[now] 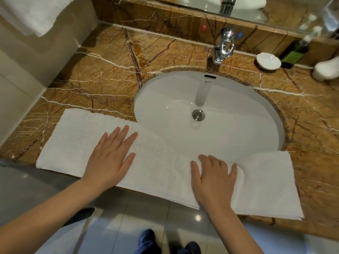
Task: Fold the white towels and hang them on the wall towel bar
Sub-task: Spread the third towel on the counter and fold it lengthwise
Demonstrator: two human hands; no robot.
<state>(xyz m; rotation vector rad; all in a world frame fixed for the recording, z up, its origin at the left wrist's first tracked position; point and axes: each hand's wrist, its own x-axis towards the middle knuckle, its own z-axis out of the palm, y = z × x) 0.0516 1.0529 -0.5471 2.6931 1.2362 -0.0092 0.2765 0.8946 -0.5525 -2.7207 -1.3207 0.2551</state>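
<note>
- Left hand (110, 154) lies palm down on the white towel (69, 143), fingers straight and a little spread, gripping nothing
- Right hand (213, 178) rests flat on the same towel, fingers straight and fanned, holding nothing; a soft ridge of cloth bulges just beside its little finger
- The towel is a long folded band of thick, nubbly terry with square corners, laid along the front of the counter (102, 74) from 8 o'clock of the basin (229, 99) round to 4 o'clock; its middle covers the basin's front rim and its near edge runs along the counter lip
- The counter is polished brown marble with white and dark red veins; the basin is a smooth white oval sunk below the stone, with a round metal drain (198, 114) near its centre
- A chrome tap (224, 46) stands at 12 o'clock of the basin; a small white dish (268, 61) and a dark green bottle (293, 54) stand at 1 to 2 o'clock, well apart from the towel
- A second white towel (34, 13) hangs at 10 o'clock against the pale wall
- Stone shows uncovered from 9 to 11 o'clock of the basin and again at 3 o'clock; glossy grey floor tiles (119, 226) and dark blue shoes (148, 241) show at 6 o'clock, below the counter edge
</note>
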